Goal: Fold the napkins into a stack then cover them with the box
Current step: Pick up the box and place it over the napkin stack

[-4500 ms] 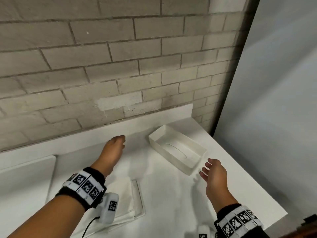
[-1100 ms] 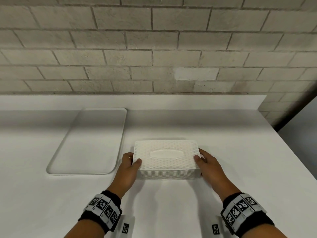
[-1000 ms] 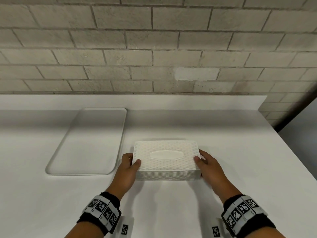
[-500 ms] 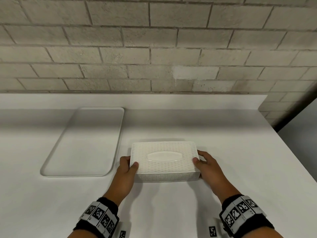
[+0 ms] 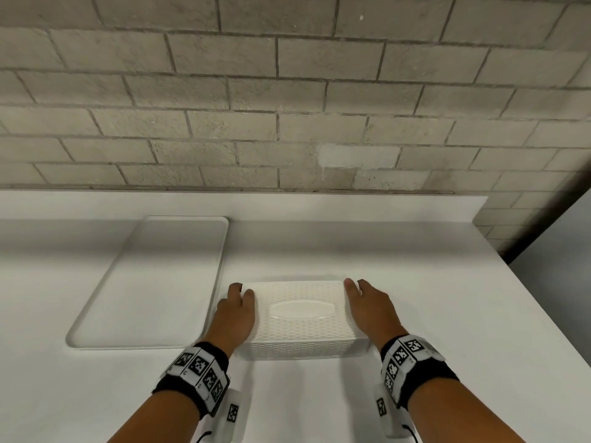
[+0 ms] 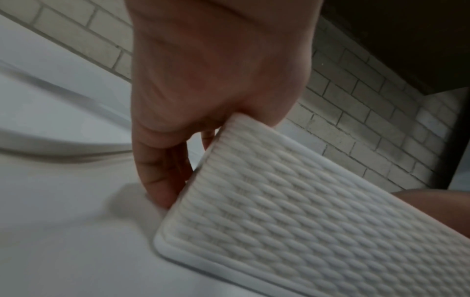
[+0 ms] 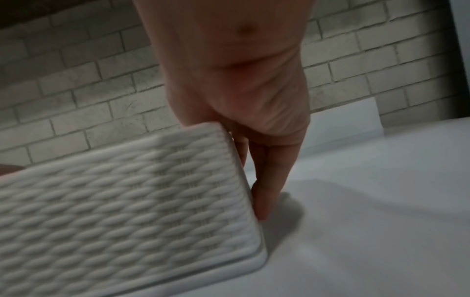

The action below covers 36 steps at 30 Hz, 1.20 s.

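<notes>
A white woven-pattern box [image 5: 300,318] stands bottom up on the white counter [image 5: 319,404], its oval slot facing up. My left hand [image 5: 236,311] holds its left end, thumb on the top edge and fingers down the side. My right hand [image 5: 371,305] holds the right end the same way. The left wrist view shows the left hand's fingers [image 6: 162,180] running down the end of the box [image 6: 305,231] to the counter. In the right wrist view the fingers [image 7: 267,180] lie along the other end of the box [image 7: 114,211]. No napkins show.
A shallow recessed tray [image 5: 220,266] lies in the counter just left of the box. A brick wall [image 5: 287,107] and a low white ledge [image 5: 287,203] close off the back. The counter ends at its right edge [image 5: 543,321].
Both hands have slid along the box's ends toward the wall, from the near corners to the far ones. The box stays put. 4.5 s ago it lay open side up at the right.
</notes>
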Each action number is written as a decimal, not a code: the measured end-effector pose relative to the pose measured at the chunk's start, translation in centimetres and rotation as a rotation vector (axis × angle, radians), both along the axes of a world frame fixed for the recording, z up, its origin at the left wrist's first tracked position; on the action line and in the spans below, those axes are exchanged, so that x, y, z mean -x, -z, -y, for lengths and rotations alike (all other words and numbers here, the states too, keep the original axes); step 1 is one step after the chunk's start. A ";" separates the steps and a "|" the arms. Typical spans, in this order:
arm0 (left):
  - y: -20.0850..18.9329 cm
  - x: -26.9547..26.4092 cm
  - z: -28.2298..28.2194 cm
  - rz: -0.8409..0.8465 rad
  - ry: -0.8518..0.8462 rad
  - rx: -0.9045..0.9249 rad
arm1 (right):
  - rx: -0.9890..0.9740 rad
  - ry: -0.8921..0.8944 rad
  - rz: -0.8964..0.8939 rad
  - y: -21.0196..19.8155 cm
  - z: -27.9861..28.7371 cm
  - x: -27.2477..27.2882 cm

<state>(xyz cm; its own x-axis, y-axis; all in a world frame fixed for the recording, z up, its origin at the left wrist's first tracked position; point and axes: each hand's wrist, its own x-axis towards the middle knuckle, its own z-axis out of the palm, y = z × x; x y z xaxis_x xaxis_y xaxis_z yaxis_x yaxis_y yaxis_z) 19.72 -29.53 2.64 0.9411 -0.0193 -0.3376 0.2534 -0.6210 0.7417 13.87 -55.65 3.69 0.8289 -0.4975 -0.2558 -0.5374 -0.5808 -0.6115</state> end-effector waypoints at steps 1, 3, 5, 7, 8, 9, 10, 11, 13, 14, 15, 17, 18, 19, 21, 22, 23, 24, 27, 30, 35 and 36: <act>0.2 0.0 0.1 0.019 -0.018 0.000 | 0.014 0.010 0.015 0.3 0.0 0.0; 0.8 -0.3 0.2 0.049 -0.030 -0.007 | 0.028 0.025 0.041 0.5 0.0 0.2; 1.2 -0.5 0.1 0.053 -0.033 -0.026 | 0.022 0.038 0.070 0.6 0.0 0.2; 1.5 -0.6 0.2 0.068 -0.030 -0.034 | -0.011 0.054 0.089 0.9 0.1 0.2; 1.7 -0.7 0.2 0.080 -0.029 -0.035 | -0.034 0.061 0.094 1.1 0.1 0.2; 1.8 -0.7 0.2 0.091 -0.030 -0.034 | -0.054 0.065 0.099 1.3 0.1 0.1; 2.0 -0.7 0.1 0.101 -0.031 -0.032 | -0.069 0.067 0.101 1.5 0.2 0.1; 2.1 -0.7 0.1 0.103 -0.034 -0.029 | -0.083 0.066 0.098 1.6 0.2 0.0; 2.3 -0.9 0.1 0.112 -0.041 -0.027 | -0.111 0.071 0.093 1.7 0.2 -0.3; 2.4 -1.1 0.2 0.115 -0.049 -0.024 | -0.114 0.076 0.090 1.7 0.3 -0.5; 2.4 -1.1 0.3 0.112 -0.052 -0.024 | -0.113 0.078 0.091 1.7 0.3 -0.5; 2.5 -1.1 0.2 0.104 -0.052 -0.014 | -0.110 0.081 0.082 1.8 0.3 -0.6; 2.4 -1.0 0.2 0.098 -0.054 -0.002 | -0.121 0.083 0.073 1.7 0.4 -0.5; 2.4 -0.9 0.0 0.085 -0.060 0.013 | -0.138 0.079 0.061 1.8 0.5 -0.5; 2.3 -0.7 -0.1 0.063 -0.063 0.048 | -0.189 0.083 0.030 1.7 0.8 -0.3; 2.2 -0.4 -0.3 0.063 -0.064 0.072 | -0.224 0.095 0.021 1.7 0.7 -0.1; 2.1 -0.2 -0.3 0.070 -0.067 0.102 | -0.262 0.113 0.021 1.7 0.6 0.2; 1.9 0.0 -0.3 0.082 -0.073 0.127 | -0.287 0.131 0.032 1.7 0.4 0.6; 1.8 0.6 -0.2 0.108 -0.086 0.148 | -0.275 0.142 0.088 1.9 -0.2 1.8; 1.9 0.8 -0.2 0.131 -0.099 0.147 | -0.222 0.130 0.105 1.7 -0.5 2.2; 2.0 0.7 -0.2 0.130 -0.091 0.136 | -0.144 0.116 0.072 1.5 -0.8 2.0; 2.1 0.7 -0.2 0.129 -0.084 0.134 | -0.139 0.112 0.068 1.6 -0.8 2.1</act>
<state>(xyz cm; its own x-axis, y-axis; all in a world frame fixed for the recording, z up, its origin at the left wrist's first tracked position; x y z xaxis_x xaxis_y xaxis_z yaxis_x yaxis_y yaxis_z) 19.00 -29.34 0.59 0.9765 0.0250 -0.2140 0.1980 -0.4954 0.8458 11.81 -54.84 2.10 0.7880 -0.5512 -0.2740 -0.5486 -0.4270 -0.7188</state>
